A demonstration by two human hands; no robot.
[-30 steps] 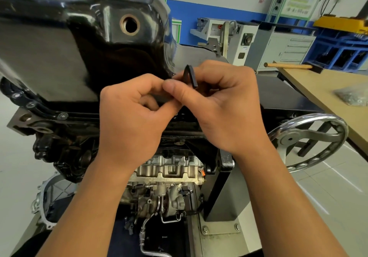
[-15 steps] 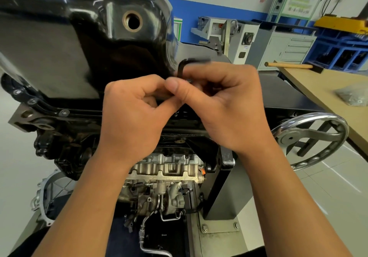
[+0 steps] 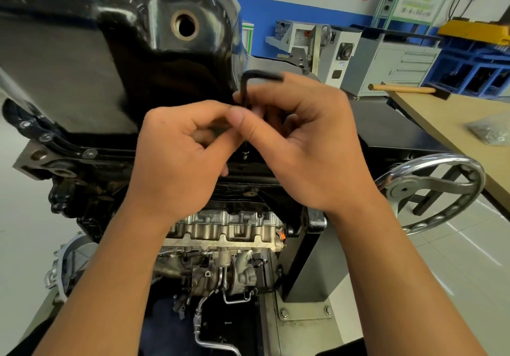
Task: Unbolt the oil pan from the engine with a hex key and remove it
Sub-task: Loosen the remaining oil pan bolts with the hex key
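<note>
A: Well, where's the oil pan (image 3: 116, 60)?

B: It sits on the upturned engine (image 3: 220, 234), filling the view from nine to twelve o'clock. The hex key (image 3: 244, 88) stands upright at its right-hand flange, short arm pointing to three o'clock.

A: Who's holding it?

B: Both hands. The right hand (image 3: 298, 146) has its fingers (image 3: 276, 90) closed round the long shaft; the left hand (image 3: 182, 157) pinches the shaft lower down, thumb against it.

A: And the bolt (image 3: 245, 153)?

B: Directly below, at six o'clock from the key, apparently standing proud.

A: Advice?

B: Keep the shaft square in the socket and spin it lightly; I'd judge the flange bolts (image 3: 89, 153) at nine o'clock need doing too.
</note>
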